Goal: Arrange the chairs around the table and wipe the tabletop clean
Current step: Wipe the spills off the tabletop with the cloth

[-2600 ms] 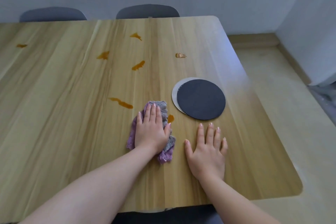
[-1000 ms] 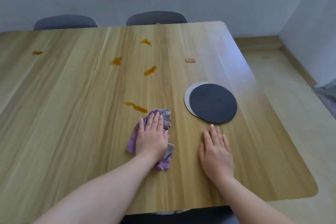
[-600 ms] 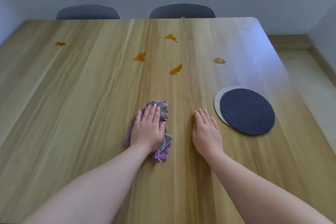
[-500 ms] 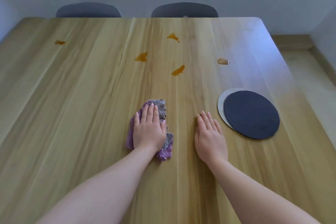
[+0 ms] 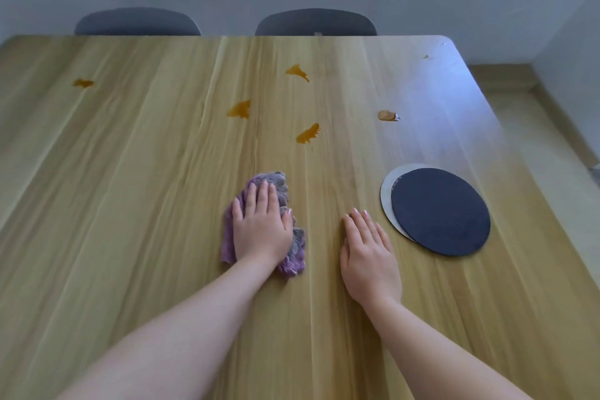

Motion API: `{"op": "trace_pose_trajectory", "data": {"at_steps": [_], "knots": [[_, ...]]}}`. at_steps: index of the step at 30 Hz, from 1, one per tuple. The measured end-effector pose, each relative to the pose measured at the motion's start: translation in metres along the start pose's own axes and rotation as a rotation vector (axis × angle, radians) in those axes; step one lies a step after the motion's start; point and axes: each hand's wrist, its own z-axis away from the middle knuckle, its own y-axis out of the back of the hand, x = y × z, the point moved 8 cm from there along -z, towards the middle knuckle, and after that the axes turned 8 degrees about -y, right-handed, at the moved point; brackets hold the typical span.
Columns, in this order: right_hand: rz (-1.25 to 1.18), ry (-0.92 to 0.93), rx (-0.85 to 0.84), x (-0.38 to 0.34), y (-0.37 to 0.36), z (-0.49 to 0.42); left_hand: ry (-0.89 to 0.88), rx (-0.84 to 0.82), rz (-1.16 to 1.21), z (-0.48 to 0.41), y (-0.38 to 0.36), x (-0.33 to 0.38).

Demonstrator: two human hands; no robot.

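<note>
Wiping step in hand. Presses the cloth (image 5: 274, 181) flat on the counter (image 5: 130, 204), midway between the side edges, under the left hand (image 5: 261, 227), fingers straight. Rests the right hand (image 5: 368, 255) flat and empty just beside. Likely calls next for pushing forward onto the nearest of the stains (image 5: 307, 133) toward the far edge. Beyond: two chairs (image 5: 315, 23) tucked at the far edge, round mats (image 5: 440, 211) near the right edge.
</note>
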Motion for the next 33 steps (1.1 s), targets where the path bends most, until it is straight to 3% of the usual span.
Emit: {"op": "trace_pose_trajectory", "data": {"at_steps": [4,5,8,10,16,21,25,33], "knots": [[-0.011,0.006,-0.007,-0.002,0.002,0.0,-0.455,-0.061,-0.032,0.018,-0.007,0.035],[-0.014,0.006,-0.011,-0.002,0.001,0.0,-0.449,-0.047,-0.024,0.011,-0.005,0.028],[-0.015,0.013,-0.009,-0.002,0.001,0.0,-0.116,0.042,0.017,-0.012,0.001,-0.002],[-0.006,0.005,-0.013,-0.001,0.001,0.0,-0.011,0.029,0.014,-0.013,0.001,0.002],[-0.019,-0.016,-0.041,0.0,0.001,0.0,-0.376,-0.034,-0.017,-0.003,-0.003,0.024],[-0.048,0.009,-0.069,-0.001,0.001,0.001,-0.159,0.009,-0.024,-0.016,-0.001,0.02],[-0.169,-0.034,-0.06,-0.001,0.018,-0.024,-0.187,-0.021,-0.003,-0.015,0.0,0.02],[0.01,-0.083,-0.227,-0.001,0.003,-0.136,-0.203,0.083,-0.022,-0.016,-0.001,0.019]]}}
